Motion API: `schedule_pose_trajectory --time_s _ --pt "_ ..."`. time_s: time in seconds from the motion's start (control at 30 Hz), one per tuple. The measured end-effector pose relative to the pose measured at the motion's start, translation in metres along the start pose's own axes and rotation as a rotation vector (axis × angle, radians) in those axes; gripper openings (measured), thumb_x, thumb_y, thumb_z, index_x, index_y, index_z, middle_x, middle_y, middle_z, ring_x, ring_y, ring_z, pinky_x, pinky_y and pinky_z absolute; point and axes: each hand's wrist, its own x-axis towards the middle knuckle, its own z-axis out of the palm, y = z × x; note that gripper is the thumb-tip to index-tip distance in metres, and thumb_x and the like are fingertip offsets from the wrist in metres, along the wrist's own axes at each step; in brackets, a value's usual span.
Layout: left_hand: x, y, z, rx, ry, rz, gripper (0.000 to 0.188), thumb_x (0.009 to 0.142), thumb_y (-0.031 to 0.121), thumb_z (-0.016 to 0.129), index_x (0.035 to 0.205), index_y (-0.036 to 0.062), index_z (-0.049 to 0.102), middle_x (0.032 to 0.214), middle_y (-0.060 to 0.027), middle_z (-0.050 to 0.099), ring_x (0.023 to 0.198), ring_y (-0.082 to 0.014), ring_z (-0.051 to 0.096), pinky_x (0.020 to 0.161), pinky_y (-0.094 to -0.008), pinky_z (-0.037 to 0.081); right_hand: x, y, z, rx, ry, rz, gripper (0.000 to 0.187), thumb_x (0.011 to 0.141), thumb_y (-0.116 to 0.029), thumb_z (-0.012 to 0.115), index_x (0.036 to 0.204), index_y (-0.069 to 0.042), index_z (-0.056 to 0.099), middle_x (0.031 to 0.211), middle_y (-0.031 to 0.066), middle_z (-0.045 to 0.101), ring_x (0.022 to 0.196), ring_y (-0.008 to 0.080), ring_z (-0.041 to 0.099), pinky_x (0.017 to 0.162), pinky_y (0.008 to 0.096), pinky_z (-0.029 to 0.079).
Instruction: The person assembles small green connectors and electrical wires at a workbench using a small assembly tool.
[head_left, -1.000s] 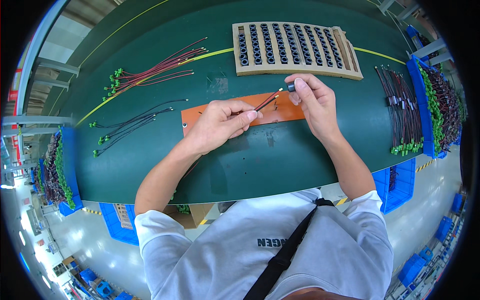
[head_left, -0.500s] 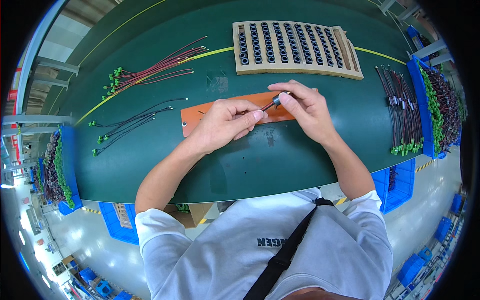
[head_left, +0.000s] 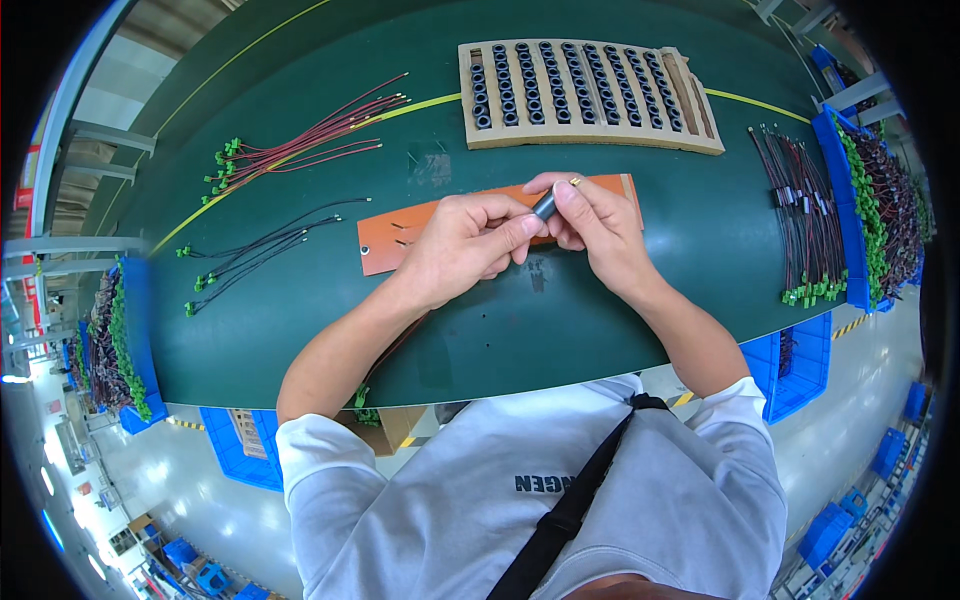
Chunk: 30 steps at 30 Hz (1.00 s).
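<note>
Both my hands meet over an orange board on the green table. Between them is a black cylindrical ferrite core, tilted up to the right. My left hand is closed at its lower end, pinching the wires that enter there; its fingers hide them. A red and black cable runs from under that hand to a green connector at the table's near edge. My right hand grips the core's upper part with thumb and fingers, and gold wire terminals poke out past the thumb.
A cardboard tray with rows of black cores lies at the back. Red wires and black wires with green connectors lie at left, a cable bundle at right. Blue bins of cables flank the table.
The core has slid down the wires toward my left hand, and the terminals now stick out at its upper end. The wires between my hands no longer show.
</note>
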Motion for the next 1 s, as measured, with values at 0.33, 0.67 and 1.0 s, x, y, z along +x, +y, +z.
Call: schedule_pose_trajectory --time_s 0.33,0.67,1.0 --pt "-0.033 -0.005 -0.035 0.106 -0.003 -0.143 0.031 0.106 0.026 0.057 0.102 -0.0002 0.072 0.07 0.0013 0.06 0.053 -0.0027 0.044 0.05 -0.0208 0.034 0.031 -0.015 -0.086 0.149 0.362 -0.219 0.033 0.107 -0.027 0.053 0.11 0.0 0.071 0.073 -0.0021 0.056 0.059 0.0041 0.044 0.051 0.0212 0.029" --pt "-0.037 -0.006 -0.028 0.139 -0.071 -0.046 0.027 0.107 0.022 0.057 0.101 0.0 0.072 0.07 0.0018 0.059 0.058 -0.0034 0.046 0.051 -0.0209 0.036 0.01 0.004 0.012 -0.035 -0.22 0.066 0.034 0.11 -0.03 0.047 0.118 -0.002 0.067 0.088 0.0011 0.067 0.073 0.0051 0.058 0.064 0.0199 0.046" --pt "-0.066 0.005 -0.06 0.5 0.035 -0.003 0.023 0.096 0.015 0.069 0.115 0.0018 0.072 0.084 -0.0052 0.069 0.072 -0.011 0.061 0.065 -0.0265 0.051 0.023 0.013 0.043 0.085 -0.286 0.07 0.036 0.111 -0.025 0.046 0.125 0.006 0.06 0.11 0.0124 0.069 0.1 0.0177 0.069 0.082 0.0281 0.056"
